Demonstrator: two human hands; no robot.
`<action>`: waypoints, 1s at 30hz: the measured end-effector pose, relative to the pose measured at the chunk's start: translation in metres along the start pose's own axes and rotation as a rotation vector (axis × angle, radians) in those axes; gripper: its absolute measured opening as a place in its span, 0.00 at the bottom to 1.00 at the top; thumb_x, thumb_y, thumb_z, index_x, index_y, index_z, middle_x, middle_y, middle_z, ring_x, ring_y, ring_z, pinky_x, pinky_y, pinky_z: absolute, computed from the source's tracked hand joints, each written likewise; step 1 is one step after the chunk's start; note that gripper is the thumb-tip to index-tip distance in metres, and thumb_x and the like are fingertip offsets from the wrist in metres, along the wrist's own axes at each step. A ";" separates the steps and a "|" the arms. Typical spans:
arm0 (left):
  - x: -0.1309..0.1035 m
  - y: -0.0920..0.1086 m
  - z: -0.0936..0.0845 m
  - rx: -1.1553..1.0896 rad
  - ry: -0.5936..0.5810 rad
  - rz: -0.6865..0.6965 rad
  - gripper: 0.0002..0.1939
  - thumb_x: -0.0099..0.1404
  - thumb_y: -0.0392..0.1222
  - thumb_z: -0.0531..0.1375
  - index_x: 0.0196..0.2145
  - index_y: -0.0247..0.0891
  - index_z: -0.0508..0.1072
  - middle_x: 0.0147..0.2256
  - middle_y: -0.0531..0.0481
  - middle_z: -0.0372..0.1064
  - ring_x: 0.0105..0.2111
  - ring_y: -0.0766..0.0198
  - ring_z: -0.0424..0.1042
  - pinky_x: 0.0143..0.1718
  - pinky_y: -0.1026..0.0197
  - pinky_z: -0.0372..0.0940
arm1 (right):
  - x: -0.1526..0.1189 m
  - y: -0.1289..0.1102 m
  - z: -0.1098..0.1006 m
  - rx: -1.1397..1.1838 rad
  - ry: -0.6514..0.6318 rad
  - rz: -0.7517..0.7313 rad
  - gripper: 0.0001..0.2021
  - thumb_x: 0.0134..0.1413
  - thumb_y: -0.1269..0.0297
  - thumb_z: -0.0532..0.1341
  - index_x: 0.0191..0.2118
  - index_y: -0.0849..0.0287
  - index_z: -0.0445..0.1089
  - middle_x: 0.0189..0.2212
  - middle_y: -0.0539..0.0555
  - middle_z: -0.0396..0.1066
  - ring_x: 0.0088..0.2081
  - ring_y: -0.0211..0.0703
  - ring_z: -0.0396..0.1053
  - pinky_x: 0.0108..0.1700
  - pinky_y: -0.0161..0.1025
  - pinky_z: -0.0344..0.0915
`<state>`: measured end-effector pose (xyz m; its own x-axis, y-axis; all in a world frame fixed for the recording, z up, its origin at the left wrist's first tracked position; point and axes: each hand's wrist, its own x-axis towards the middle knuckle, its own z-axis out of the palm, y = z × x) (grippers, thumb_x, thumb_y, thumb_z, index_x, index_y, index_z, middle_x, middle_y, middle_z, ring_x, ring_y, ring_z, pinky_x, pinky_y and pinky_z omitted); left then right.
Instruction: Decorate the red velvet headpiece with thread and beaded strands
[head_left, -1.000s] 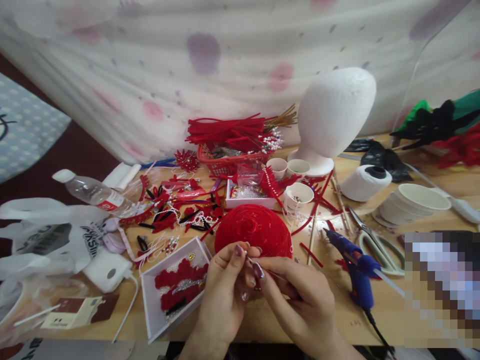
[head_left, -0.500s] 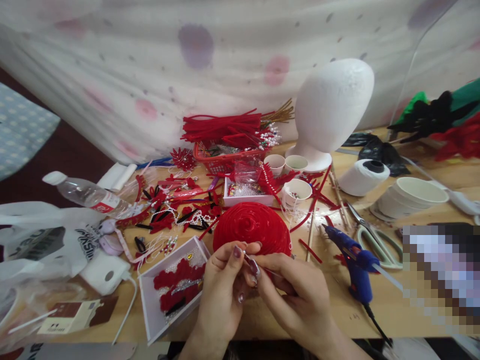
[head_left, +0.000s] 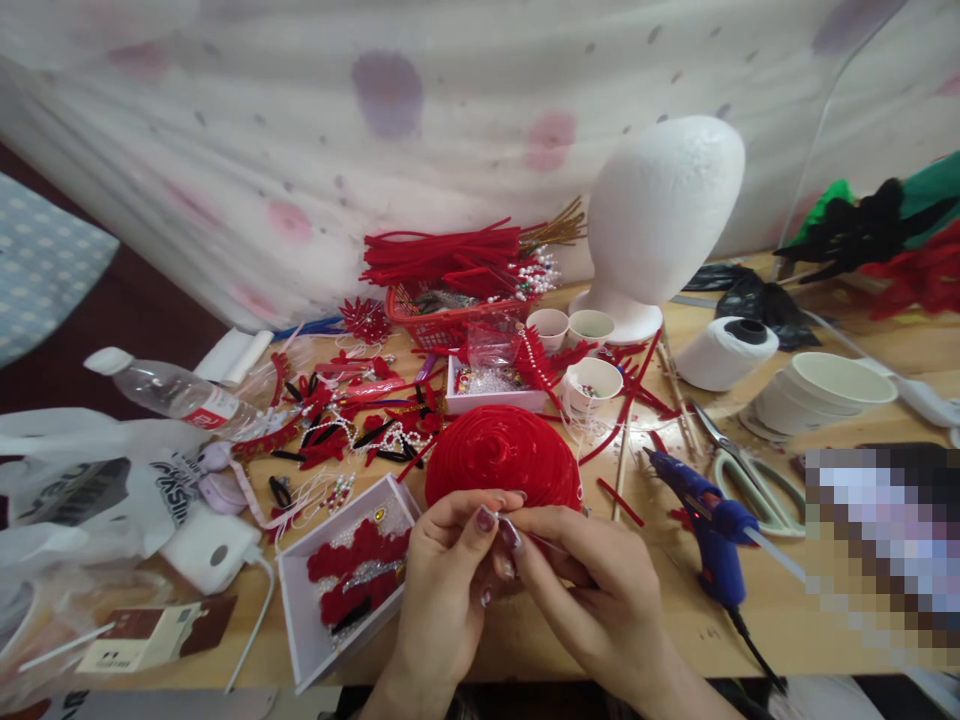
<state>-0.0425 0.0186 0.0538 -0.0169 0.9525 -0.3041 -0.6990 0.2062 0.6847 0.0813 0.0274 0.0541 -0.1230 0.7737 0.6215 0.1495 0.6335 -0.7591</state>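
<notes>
In front of a round, coiled red velvet piece (head_left: pixel 502 450), my two hands meet fingertip to fingertip. My left hand (head_left: pixel 446 575) is closed in a pinch, thumb against fingers. Its tips touch those of my right hand (head_left: pixel 600 580), also pinched, with a thin pale strand showing near its fingers. Whatever small thing sits between the fingertips is too hidden to name. Left of my left hand stands a white box (head_left: pixel 300 590) with red fuzzy pieces (head_left: pixel 360 550) and clear beads in it.
A blue glue gun (head_left: pixel 701 520) and green-handled scissors (head_left: pixel 750 480) lie at right. Paper cups (head_left: pixel 592 385), a white foam head (head_left: pixel 667 210), a thread cone (head_left: pixel 724 355) and a red basket (head_left: pixel 457 322) stand behind. Leftward are a plastic bottle (head_left: pixel 176 395) and a white charger (head_left: pixel 210 545).
My fingertips have shifted slightly, with the right thumb and left thumb now closer together over the small thing. The things on the table have not moved.
</notes>
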 end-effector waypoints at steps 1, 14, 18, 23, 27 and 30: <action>0.000 0.001 0.000 -0.007 -0.002 -0.011 0.11 0.46 0.43 0.77 0.26 0.40 0.83 0.32 0.46 0.82 0.16 0.80 0.68 0.21 0.78 0.66 | 0.000 0.000 -0.001 0.002 0.003 -0.002 0.06 0.61 0.76 0.60 0.39 0.61 0.73 0.26 0.48 0.75 0.22 0.30 0.71 0.27 0.23 0.67; 0.000 0.003 0.000 -0.036 -0.101 -0.061 0.09 0.49 0.40 0.76 0.28 0.39 0.83 0.34 0.45 0.81 0.17 0.79 0.68 0.14 0.81 0.59 | -0.007 0.006 -0.003 0.080 0.011 0.059 0.09 0.60 0.77 0.61 0.41 0.57 0.75 0.29 0.45 0.77 0.24 0.28 0.72 0.31 0.18 0.67; 0.002 0.004 0.001 -0.021 -0.129 -0.034 0.07 0.52 0.39 0.75 0.27 0.38 0.82 0.34 0.47 0.81 0.17 0.78 0.67 0.12 0.80 0.60 | -0.007 0.006 -0.008 0.083 -0.077 0.072 0.12 0.62 0.76 0.58 0.44 0.53 0.74 0.29 0.44 0.76 0.26 0.28 0.73 0.32 0.19 0.68; 0.003 0.005 -0.006 -0.009 -0.212 -0.007 0.04 0.54 0.37 0.74 0.28 0.39 0.82 0.33 0.49 0.79 0.17 0.78 0.68 0.15 0.78 0.63 | -0.003 0.004 -0.014 0.001 -0.193 0.033 0.13 0.63 0.76 0.56 0.47 0.52 0.70 0.30 0.45 0.77 0.26 0.32 0.75 0.31 0.22 0.70; 0.005 0.008 -0.015 0.113 -0.255 0.058 0.02 0.57 0.37 0.72 0.30 0.41 0.83 0.36 0.48 0.79 0.25 0.74 0.73 0.26 0.74 0.69 | 0.000 0.002 -0.015 -0.111 -0.216 0.025 0.09 0.64 0.72 0.58 0.43 0.52 0.72 0.29 0.47 0.78 0.25 0.36 0.76 0.27 0.24 0.71; 0.007 0.015 -0.018 0.179 -0.257 0.093 0.02 0.57 0.40 0.72 0.29 0.44 0.84 0.35 0.47 0.79 0.27 0.69 0.74 0.26 0.70 0.69 | 0.002 0.000 -0.015 -0.178 -0.218 0.054 0.08 0.64 0.68 0.60 0.43 0.52 0.76 0.29 0.50 0.79 0.24 0.40 0.76 0.28 0.28 0.73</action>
<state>-0.0660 0.0245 0.0495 0.1218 0.9898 -0.0733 -0.5654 0.1299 0.8145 0.0955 0.0294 0.0580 -0.3150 0.8002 0.5104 0.3293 0.5965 -0.7319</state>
